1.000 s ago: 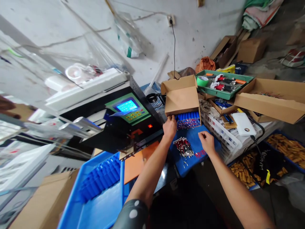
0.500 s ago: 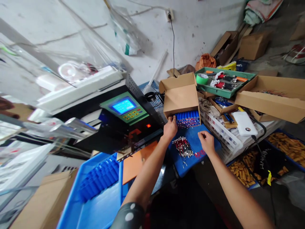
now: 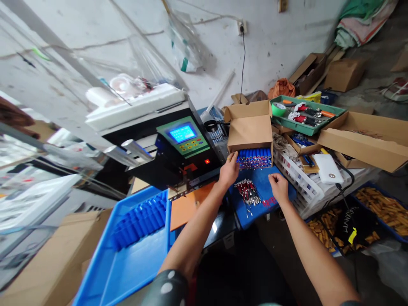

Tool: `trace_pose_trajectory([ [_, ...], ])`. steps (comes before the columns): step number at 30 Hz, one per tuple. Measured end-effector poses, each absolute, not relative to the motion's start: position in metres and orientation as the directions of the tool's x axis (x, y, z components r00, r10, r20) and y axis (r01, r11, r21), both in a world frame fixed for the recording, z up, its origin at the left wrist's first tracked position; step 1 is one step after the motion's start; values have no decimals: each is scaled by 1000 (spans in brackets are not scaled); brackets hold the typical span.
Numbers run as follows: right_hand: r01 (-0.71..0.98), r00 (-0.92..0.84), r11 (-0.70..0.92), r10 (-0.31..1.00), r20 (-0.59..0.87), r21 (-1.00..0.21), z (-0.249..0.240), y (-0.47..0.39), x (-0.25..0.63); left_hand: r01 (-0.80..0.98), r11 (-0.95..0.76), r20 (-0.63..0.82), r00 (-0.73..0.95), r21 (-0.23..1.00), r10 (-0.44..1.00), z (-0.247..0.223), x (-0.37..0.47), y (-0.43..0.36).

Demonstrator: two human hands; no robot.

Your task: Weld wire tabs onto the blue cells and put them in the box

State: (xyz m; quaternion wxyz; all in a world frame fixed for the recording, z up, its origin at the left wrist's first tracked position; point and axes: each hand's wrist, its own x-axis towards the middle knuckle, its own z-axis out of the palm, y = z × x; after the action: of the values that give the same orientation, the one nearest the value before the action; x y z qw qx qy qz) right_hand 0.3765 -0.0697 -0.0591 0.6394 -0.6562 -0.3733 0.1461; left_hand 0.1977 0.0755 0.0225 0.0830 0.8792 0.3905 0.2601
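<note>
My left hand [image 3: 228,171] is at the front left corner of an open cardboard box [image 3: 250,127], its fingers drawn together against the end of the blue cylindrical battery cells [image 3: 255,154] stacked inside. Whether it grips a cell or the box edge is hidden. My right hand [image 3: 279,188] hovers over the right side of a blue stool top [image 3: 259,180], thumb and fingertips pinched. Anything between them is too small to make out. Between my hands a pile of red and black wire leads [image 3: 247,192] with white connectors lies on the stool.
Left stands a machine with a lit screen [image 3: 182,133]; before it, a blue tray [image 3: 137,270] holds more blue cells. A white plastic basket [image 3: 298,182], a white power bank [image 3: 329,168] and a green tray [image 3: 296,123] of wires are at right. Orange cells fill floor bins.
The whole view has shifted, so the scene appears further right. Both hands keep nearly the same places by the box and over the stool, fingers still closed.
</note>
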Motion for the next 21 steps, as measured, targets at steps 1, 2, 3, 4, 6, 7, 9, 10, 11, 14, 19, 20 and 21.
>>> trace_pose_trajectory([
  [1, 313, 677, 92, 676, 291, -945, -59, -70, 377, 605, -701, 435, 552, 378, 711, 28, 184, 69],
  [2, 324, 675, 90, 676, 297, -942, -59, -69, 377, 563, -723, 470, 551, 400, 689, 34, 167, 61],
  [3, 336, 672, 88, 675, 305, -938, -59, -69, 377, 534, -734, 503, 536, 420, 678, 40, 148, 52],
  [4, 349, 667, 87, 676, 312, -933, -59, -69, 377, 521, -736, 522, 522, 431, 675, 46, 129, 41],
  [6, 374, 658, 78, 680, 323, -924, -59, -68, 377, 527, -725, 538, 490, 444, 686, 54, 89, 17],
  [7, 385, 653, 73, 683, 327, -920, -60, -68, 377, 532, -716, 539, 477, 452, 694, 56, 71, 3],
  [9, 409, 644, 56, 689, 331, -911, -59, -67, 377, 523, -722, 562, 462, 452, 686, 55, 40, -25],
  [10, 425, 640, 45, 691, 335, -904, -59, -66, 376, 512, -729, 576, 455, 454, 679, 52, 29, -38],
  [11, 444, 637, 35, 691, 343, -895, -59, -66, 376, 496, -734, 583, 452, 464, 675, 48, 21, -50],
  [14, 509, 628, -1, 684, 370, -861, -58, -65, 373, 448, -748, 594, 457, 490, 662, 36, 13, -75],
  [19, 540, 614, -25, 695, 374, -841, -57, -64, 371, 438, -755, 583, 480, 488, 656, 28, 32, -74],
  [20, 541, 615, -26, 694, 375, -840, -58, -64, 371, 436, -761, 580, 493, 480, 649, 28, 37, -71],
  [21, 543, 617, -28, 690, 377, -839, -58, -64, 372, 436, -768, 577, 507, 470, 640, 28, 42, -69],
])
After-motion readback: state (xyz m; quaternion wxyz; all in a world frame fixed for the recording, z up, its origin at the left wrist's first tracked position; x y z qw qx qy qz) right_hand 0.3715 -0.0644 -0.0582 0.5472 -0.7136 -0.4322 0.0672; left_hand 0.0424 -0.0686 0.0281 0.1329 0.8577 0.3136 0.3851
